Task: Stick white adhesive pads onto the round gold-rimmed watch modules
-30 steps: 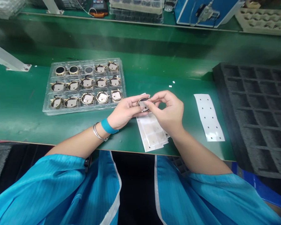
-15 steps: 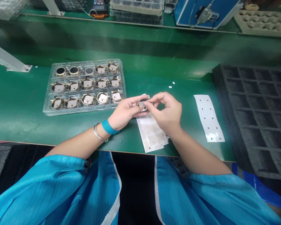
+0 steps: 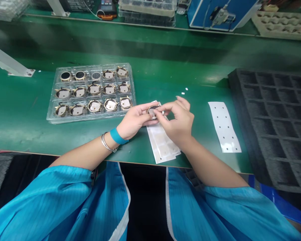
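Observation:
A round watch case [image 3: 152,111] with a pale piece inside its rim is pinched between the thumb and fingers of my left hand [image 3: 134,121]. My right hand [image 3: 178,120] reaches over it from the right, thumb and forefinger together at the case's inner face. Whether something small sits between those fingertips is hidden. Under both hands lie white label sheets [image 3: 163,147], partly covered. To the left, a clear plastic tray [image 3: 90,117] carries several gold-rimmed watch cases [image 3: 110,104], most with pale pieces inside; a couple at the back show dark round faces.
A white strip with small dark squares [image 3: 224,127] lies on the green bench [image 3: 195,147] to the right. Beyond it stands a black foam tray [image 3: 273,117]. Two tiny white scraps [image 3: 183,93] lie behind my hands. A shelf along the back holds boxes and a blue machine [image 3: 220,15].
My right hand has shifted slightly and its outer fingers have lifted and spread, while its fingertips stay at the watch case. My left hand keeps its hold almost unmoved.

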Action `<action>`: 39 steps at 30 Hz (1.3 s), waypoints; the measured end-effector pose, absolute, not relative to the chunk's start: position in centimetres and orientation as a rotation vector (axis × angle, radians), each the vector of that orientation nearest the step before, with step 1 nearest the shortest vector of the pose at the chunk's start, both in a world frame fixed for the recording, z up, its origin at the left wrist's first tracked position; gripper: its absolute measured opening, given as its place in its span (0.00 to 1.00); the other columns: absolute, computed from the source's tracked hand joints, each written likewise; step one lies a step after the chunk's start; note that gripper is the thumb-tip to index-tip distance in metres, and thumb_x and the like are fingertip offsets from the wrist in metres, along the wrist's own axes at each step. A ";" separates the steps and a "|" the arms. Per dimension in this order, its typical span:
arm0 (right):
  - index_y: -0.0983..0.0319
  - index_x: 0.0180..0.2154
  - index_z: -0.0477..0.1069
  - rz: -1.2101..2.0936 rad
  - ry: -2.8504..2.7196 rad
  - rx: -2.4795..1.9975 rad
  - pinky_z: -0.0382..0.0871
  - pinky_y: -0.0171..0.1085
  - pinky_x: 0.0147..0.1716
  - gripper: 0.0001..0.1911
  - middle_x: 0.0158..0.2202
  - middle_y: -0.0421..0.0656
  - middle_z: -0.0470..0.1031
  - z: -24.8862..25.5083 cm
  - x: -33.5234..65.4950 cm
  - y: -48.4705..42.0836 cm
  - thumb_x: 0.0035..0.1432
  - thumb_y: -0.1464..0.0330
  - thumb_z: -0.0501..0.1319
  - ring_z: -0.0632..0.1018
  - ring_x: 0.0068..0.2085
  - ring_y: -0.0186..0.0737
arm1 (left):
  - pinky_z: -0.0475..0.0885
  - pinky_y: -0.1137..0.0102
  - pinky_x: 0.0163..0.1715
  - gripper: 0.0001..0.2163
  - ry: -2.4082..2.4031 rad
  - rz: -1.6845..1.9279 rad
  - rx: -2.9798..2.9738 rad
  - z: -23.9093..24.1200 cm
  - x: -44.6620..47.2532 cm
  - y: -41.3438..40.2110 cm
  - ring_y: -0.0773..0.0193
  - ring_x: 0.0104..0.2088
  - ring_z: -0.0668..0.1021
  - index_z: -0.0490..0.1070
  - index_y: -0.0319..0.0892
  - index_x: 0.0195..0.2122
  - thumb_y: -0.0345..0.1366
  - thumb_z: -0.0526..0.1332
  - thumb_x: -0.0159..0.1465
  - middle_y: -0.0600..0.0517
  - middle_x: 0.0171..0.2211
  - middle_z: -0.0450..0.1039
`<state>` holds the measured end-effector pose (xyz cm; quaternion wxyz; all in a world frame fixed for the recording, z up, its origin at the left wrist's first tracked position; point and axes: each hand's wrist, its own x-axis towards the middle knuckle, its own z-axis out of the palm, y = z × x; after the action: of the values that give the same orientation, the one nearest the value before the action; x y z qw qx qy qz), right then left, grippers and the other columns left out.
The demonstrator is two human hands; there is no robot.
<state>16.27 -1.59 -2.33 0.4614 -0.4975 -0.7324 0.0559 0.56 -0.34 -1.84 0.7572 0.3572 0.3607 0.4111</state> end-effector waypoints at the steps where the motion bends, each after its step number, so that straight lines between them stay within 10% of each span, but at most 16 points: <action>1: 0.56 0.30 0.70 0.067 -1.836 -1.247 0.61 0.56 0.61 0.07 0.26 0.36 0.70 -2.3 16.3 -1.6 0.62 0.69 0.63 0.75 0.32 0.41 | 0.80 0.65 0.48 0.17 0.801 0.896 0.769 -1.8 0.6 -0.3 0.63 0.44 0.82 0.78 0.41 0.49 0.23 0.64 0.59 0.50 0.43 0.81; 11: 0.57 0.36 0.68 -0.005 -1.688 -1.164 0.71 0.48 0.41 0.07 0.36 0.44 0.68 -1.4 18.7 -0.3 0.57 0.67 0.66 0.74 0.40 0.48 | 0.81 0.71 0.32 0.06 0.948 0.825 0.760 -1.2 0.4 0.2 0.65 0.29 0.82 0.78 0.37 0.40 0.27 0.64 0.63 0.47 0.35 0.81; 29: 0.57 0.47 0.64 0.224 -2.044 -1.163 0.63 0.53 0.57 0.18 0.53 0.50 0.71 -2.8 16.2 -1.2 0.53 0.71 0.64 0.71 0.57 0.54 | 0.73 0.76 0.28 0.08 0.970 0.895 0.956 -2.0 0.8 -0.2 0.69 0.28 0.77 0.80 0.38 0.33 0.24 0.62 0.58 0.53 0.27 0.76; 36: 0.53 0.62 0.56 0.738 -1.929 -1.118 0.71 0.51 0.55 0.43 0.62 0.48 0.65 -1.6 19.2 0.7 0.51 0.57 0.74 0.69 0.62 0.52 | 0.78 0.70 0.33 0.08 0.857 0.873 0.987 -2.1 0.3 0.3 0.64 0.32 0.81 0.81 0.40 0.37 0.31 0.66 0.57 0.49 0.35 0.81; 39: 0.50 0.61 0.59 0.722 -1.693 -1.117 0.73 0.51 0.53 0.34 0.60 0.46 0.68 -1.4 20.2 1.2 0.58 0.53 0.69 0.71 0.60 0.51 | 0.79 0.71 0.31 0.08 0.803 0.889 0.968 -2.1 0.2 0.5 0.64 0.32 0.82 0.80 0.41 0.37 0.33 0.67 0.57 0.50 0.35 0.81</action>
<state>20.24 1.21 -1.44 0.4744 -0.4566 -0.6923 0.2953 0.18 0.50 -2.07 0.7178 0.4377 0.3630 0.4018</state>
